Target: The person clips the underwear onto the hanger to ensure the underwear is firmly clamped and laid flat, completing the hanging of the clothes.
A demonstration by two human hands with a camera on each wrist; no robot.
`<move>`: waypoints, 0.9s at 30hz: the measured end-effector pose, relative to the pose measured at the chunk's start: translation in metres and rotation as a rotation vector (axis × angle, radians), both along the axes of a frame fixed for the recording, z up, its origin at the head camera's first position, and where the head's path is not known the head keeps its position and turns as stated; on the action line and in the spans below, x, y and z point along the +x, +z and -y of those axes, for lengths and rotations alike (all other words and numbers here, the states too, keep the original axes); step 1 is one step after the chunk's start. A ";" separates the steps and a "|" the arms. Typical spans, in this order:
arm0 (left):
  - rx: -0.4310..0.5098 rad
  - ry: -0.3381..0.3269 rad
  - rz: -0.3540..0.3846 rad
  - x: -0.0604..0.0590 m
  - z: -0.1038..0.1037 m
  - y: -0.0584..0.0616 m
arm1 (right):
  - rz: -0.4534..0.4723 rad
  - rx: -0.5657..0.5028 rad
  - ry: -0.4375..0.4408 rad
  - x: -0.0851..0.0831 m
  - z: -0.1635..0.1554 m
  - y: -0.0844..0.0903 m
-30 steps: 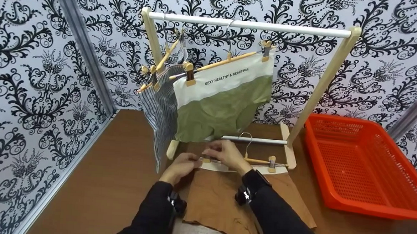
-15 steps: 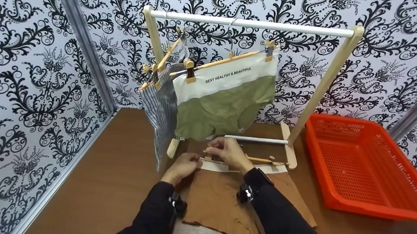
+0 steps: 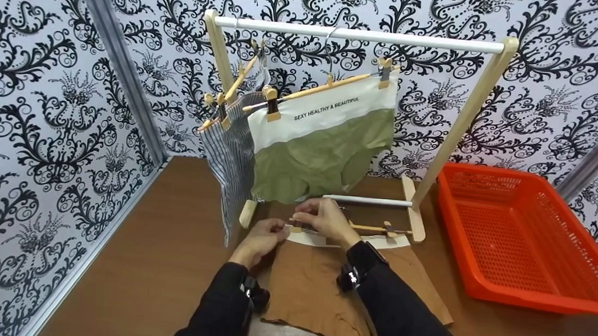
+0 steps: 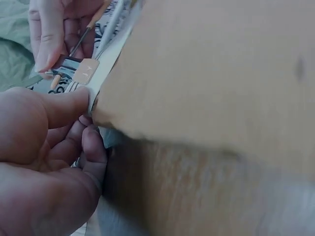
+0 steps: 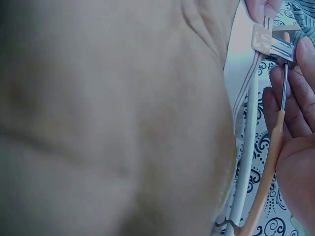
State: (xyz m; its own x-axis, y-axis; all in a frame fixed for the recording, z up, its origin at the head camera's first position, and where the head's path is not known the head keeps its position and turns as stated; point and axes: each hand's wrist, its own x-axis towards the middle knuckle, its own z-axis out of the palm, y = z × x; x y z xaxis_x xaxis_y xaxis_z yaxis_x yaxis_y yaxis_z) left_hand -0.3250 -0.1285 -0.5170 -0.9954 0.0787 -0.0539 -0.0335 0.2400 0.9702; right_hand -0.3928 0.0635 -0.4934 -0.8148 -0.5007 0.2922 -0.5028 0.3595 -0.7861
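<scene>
Brown shorts (image 3: pixel 308 281) with a white waistband (image 3: pixel 305 238) lie on the table below the rack. My left hand (image 3: pixel 262 240) pinches the left corner of that waistband between thumb and fingers. At the same corner, my right hand (image 3: pixel 327 221) grips a metal clip of a wooden clip hanger (image 3: pixel 370 228). In the right wrist view the clip's tan pad (image 5: pixel 262 39) lies over the striped waistband edge, with thumb and fingers around the clip's back end. The hanger's other clip (image 3: pixel 389 230) is at the waistband's right end.
A wooden rack with a white rail (image 3: pixel 413 40) stands behind the hands. From it hang green-and-white shorts (image 3: pixel 320 148) and a striped garment (image 3: pixel 230 159), both on clip hangers. A red plastic basket (image 3: pixel 530 241) sits on the right of the table.
The hanger has rolled over: its hook, upright a second ago, has tipped down behind my right hand, and the right-hand clip has tilted. Both hands stay at the waistband's left corner.
</scene>
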 end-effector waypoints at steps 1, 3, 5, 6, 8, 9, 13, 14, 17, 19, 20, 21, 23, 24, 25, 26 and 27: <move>-0.002 0.005 -0.001 0.000 0.000 0.000 | 0.002 0.006 -0.004 0.000 0.000 0.001; 0.003 0.012 -0.004 0.000 -0.001 0.000 | 0.007 0.019 -0.008 0.000 -0.001 0.004; 0.012 0.011 -0.016 0.001 -0.002 0.000 | 0.013 0.023 -0.008 -0.001 -0.002 0.005; 0.018 0.011 -0.024 0.001 -0.002 0.000 | 0.018 0.022 -0.010 -0.001 -0.003 0.006; 0.041 0.010 -0.036 0.001 -0.002 0.000 | 0.025 0.011 -0.005 -0.002 -0.003 0.006; 0.054 0.011 -0.045 0.001 -0.003 -0.001 | 0.030 0.008 -0.001 -0.002 -0.004 0.006; 0.097 0.036 -0.072 0.000 -0.003 -0.004 | 0.046 0.002 0.054 -0.002 -0.002 0.006; 0.106 0.043 -0.078 -0.001 -0.004 -0.005 | 0.049 0.006 0.065 -0.001 -0.001 0.005; 0.118 0.054 -0.076 -0.001 -0.004 -0.006 | 0.047 0.022 0.075 -0.001 0.000 0.003; 0.113 0.053 -0.065 -0.001 -0.004 -0.006 | 0.039 0.041 0.060 0.000 0.001 0.002; 0.101 0.051 -0.059 -0.001 -0.003 -0.006 | 0.038 0.049 0.057 0.000 0.001 0.001; 0.090 0.050 -0.054 0.000 -0.003 -0.005 | 0.035 0.058 0.054 0.000 0.001 0.000; 0.064 0.049 -0.049 0.001 -0.003 -0.005 | 0.034 0.071 0.052 -0.001 0.000 -0.002; 0.055 0.049 -0.051 0.002 -0.003 -0.004 | 0.035 0.073 0.053 -0.001 0.000 -0.003; 0.044 0.049 -0.049 0.002 -0.004 -0.004 | 0.035 0.074 0.056 -0.001 0.000 -0.003; 0.035 0.050 -0.049 0.002 -0.004 -0.003 | 0.038 0.073 0.057 -0.002 0.000 -0.004; 0.029 0.054 -0.050 0.002 -0.004 -0.003 | 0.038 0.076 0.057 -0.002 0.001 -0.004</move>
State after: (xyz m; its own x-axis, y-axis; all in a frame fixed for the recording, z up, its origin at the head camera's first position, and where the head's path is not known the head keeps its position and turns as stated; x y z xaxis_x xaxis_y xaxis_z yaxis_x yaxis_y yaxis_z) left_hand -0.3228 -0.1247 -0.5199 -0.9997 0.0260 -0.0022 0.0033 0.2110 0.9775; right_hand -0.3946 0.0626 -0.4975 -0.7940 -0.5665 0.2207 -0.4946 0.3907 -0.7764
